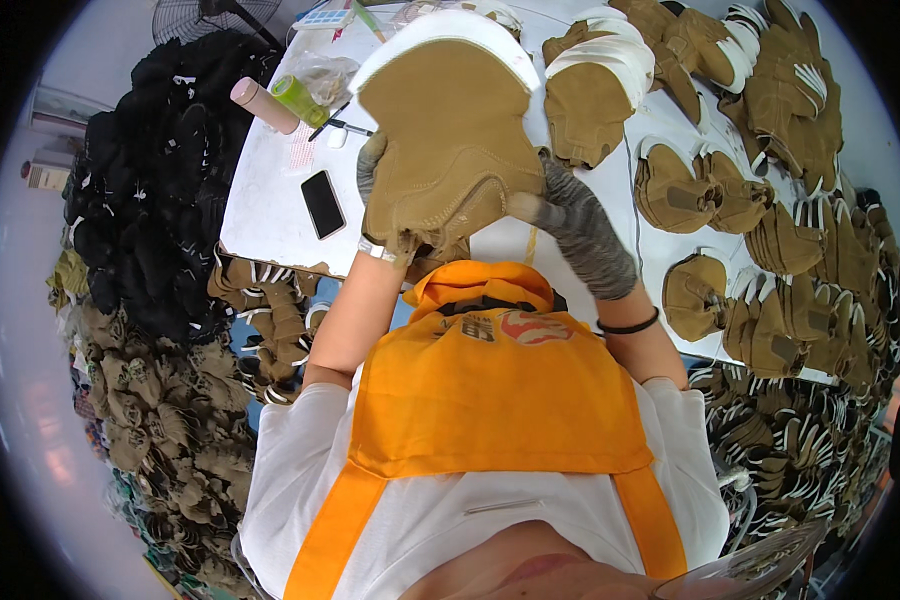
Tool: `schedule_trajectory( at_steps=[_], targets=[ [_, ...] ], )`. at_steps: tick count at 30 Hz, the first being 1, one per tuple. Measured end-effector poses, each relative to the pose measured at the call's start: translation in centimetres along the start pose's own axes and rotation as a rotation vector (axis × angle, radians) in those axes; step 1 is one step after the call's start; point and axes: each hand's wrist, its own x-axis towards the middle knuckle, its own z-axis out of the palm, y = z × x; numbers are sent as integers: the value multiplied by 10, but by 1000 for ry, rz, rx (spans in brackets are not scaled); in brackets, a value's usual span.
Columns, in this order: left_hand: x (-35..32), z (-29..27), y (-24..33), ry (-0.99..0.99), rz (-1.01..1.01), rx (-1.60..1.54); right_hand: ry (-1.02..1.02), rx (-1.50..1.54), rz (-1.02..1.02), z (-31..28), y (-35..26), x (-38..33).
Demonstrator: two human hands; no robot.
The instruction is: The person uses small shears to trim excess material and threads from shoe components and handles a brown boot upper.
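Note:
Between my two hands I hold up a brown suede shoe upper with a broad white curved edge at its far end and stitched seams at the near end. My left hand, in a grey knit glove, grips its left side; most of those fingers are hidden behind the suede. My right hand, gloved the same way, is closed on the lower right side, its thumb lying on top near the curved seam. Just below the upper is the orange apron that I wear.
On the white table lie a black phone, a pink bottle, a green container and a pen. Stacked brown uppers cover the right side. Black pieces and olive-brown pieces are heaped at the left.

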Motion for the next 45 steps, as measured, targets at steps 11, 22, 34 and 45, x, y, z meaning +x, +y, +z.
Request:
schedule_trajectory(
  at_steps=[11,22,34,45],
  targets=[
    [-31,26,-19,214,480,1396,438,-77,-237,-35,-11,13],
    [-16,60,-45,46,607,1543,370,-93,-455,-3,3,4],
    [-18,84,-46,287,459,1155,331,-184,-532,5,20,3],
    [-22,64,-35,206,44,1017,253,-658,-541,-33,-4,24]
  ],
)
